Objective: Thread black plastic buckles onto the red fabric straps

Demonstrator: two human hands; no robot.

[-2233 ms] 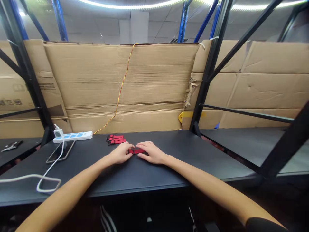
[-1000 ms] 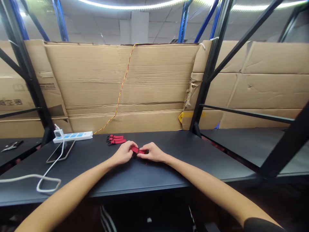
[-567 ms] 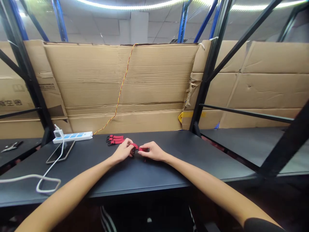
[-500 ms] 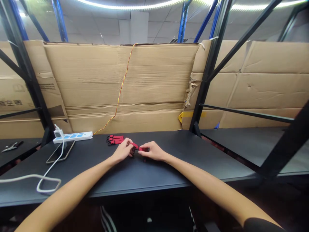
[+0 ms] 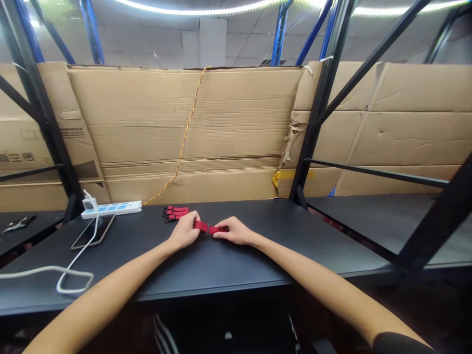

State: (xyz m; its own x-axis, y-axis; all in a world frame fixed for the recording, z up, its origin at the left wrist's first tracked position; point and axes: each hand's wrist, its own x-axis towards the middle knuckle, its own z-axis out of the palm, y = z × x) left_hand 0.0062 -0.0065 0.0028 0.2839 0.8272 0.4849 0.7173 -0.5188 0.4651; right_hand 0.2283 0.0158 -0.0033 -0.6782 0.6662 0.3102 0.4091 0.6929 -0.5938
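Note:
A red strap (image 5: pixel 202 226) with a dark slider buckle (image 5: pixel 208 228) stretches between my two hands, just above the black tabletop. My left hand (image 5: pixel 185 229) is closed on its left end. At the other end, my right hand (image 5: pixel 233 231) pinches the strap between thumb and fingers. Both ends are hidden inside the hands. Behind my left hand lie several red straps (image 5: pixel 177 213) side by side, with black clips at their left ends.
A white power strip (image 5: pixel 120 208) with a plugged-in charger sits at the back left, beside a phone (image 5: pixel 94 231) and a looping white cable (image 5: pixel 73 291). Cardboard (image 5: pixel 236 132) walls the back of the black table (image 5: pixel 221 275). Dark rack posts (image 5: pixel 309 142) stand at both sides.
The strap, bunched between my fingers before, is now pulled out straight with its buckle in the middle. My left hand has turned and closed more fully around its end.

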